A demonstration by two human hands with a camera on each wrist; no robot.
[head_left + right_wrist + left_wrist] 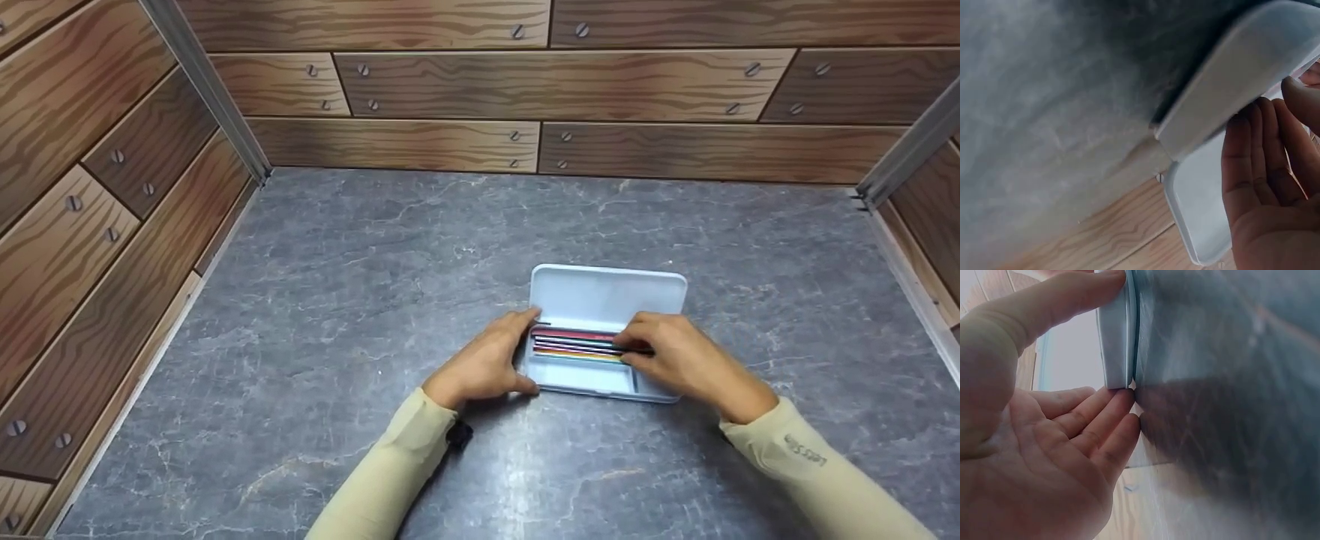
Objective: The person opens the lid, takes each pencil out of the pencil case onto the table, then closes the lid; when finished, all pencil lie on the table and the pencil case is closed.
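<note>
A pale blue pencil case point(580, 379) lies on the table with its lid point(607, 292) raised at the back. Several thin coloured pencils point(574, 345) lie lengthwise in its rear part, beside a bare front compartment. My left hand point(484, 360) holds the case's left end, thumb at the front corner and fingers along the side; the left wrist view shows the thumb point(1067, 295) against the case wall point(1114, 343). My right hand point(675, 356) reaches into the right half and pinches pencils near their right ends. Its fingers hide those ends, and the right wrist view shows mostly the palm point(1280, 236).
The grey marbled tabletop point(360, 262) surrounds the case. Wood-patterned panels point(450, 82) stand at the back, with more at the left and right sides. Metal corner posts point(217, 97) join them.
</note>
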